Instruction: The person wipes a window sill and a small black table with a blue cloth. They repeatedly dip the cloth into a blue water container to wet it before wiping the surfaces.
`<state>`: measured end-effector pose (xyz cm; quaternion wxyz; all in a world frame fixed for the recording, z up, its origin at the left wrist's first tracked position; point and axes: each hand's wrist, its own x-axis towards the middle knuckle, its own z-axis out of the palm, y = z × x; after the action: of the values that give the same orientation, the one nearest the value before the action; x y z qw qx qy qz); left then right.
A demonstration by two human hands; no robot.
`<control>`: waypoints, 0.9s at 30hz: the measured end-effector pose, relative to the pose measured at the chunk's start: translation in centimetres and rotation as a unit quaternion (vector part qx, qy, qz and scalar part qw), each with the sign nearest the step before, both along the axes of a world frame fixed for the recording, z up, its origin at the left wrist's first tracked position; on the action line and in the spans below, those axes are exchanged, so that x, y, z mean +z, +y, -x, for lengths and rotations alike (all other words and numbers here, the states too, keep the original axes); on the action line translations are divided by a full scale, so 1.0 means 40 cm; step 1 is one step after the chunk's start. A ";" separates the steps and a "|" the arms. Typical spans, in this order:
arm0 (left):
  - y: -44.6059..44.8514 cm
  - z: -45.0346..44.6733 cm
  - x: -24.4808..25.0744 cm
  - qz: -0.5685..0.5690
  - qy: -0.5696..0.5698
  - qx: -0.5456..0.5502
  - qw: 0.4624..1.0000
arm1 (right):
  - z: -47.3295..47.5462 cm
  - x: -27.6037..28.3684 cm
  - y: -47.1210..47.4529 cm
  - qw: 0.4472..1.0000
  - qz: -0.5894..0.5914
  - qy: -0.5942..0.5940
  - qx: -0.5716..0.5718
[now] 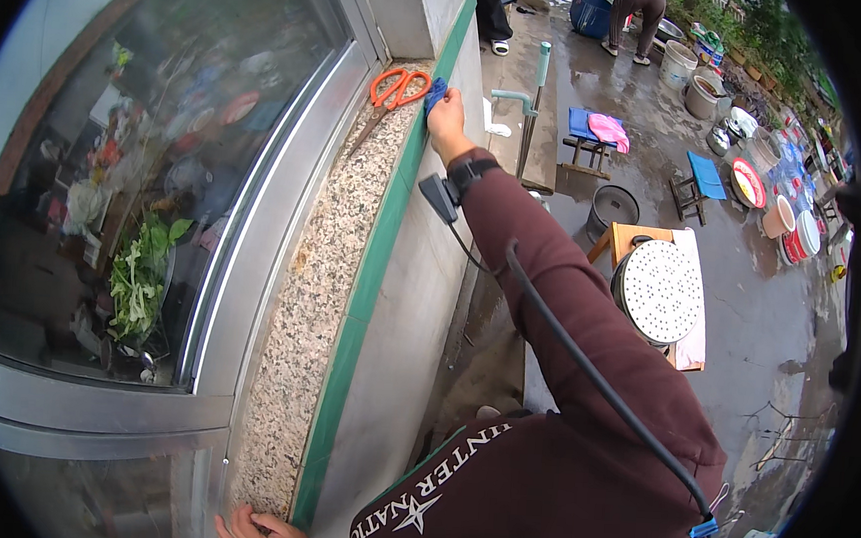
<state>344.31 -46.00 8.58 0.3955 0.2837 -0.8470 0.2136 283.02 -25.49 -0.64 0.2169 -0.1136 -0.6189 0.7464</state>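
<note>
At the far end of a speckled granite window sill [303,291], my right hand [448,118] grips a crumpled blue cloth [436,94] against the sill's green tiled edge [372,254]. Scissors with orange handles [399,89] lie on the granite just left of the cloth, their dark blades angled toward the window frame. My left hand [259,534] rests at the near end of the sill, fingers bent and slightly apart, with nothing visible in it. Part of that hand is cut off by the picture's lower edge.
A metal-framed window [155,178] borders the sill on the left. To my right stand a wooden stool [609,244] bearing a pot with a perforated white lid [662,290], a black bucket [613,210] and blue folding stools [706,175]. Another person [638,12] bends over farther off on wet ground.
</note>
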 end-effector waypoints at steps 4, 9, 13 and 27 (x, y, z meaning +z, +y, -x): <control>0.001 -0.001 0.006 -0.009 0.009 -0.016 1.000 | -0.112 -0.026 -0.019 0.969 -0.155 0.191 -0.024; -0.001 0.001 0.007 -0.024 0.006 -0.016 1.000 | -0.275 -0.088 -0.067 0.955 -0.211 0.207 0.014; 0.000 0.004 0.010 -0.022 -0.003 -0.011 1.000 | -0.009 -0.037 -0.011 0.972 -0.188 0.141 -0.023; -0.020 -0.016 -0.020 0.013 -0.012 0.022 1.000 | -0.562 -0.087 -0.091 0.944 -0.140 0.253 0.161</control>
<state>344.93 -46.82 7.78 0.3844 0.2945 -0.8422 0.2369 305.51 -29.15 -4.13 0.2573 0.2118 -0.6516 0.6814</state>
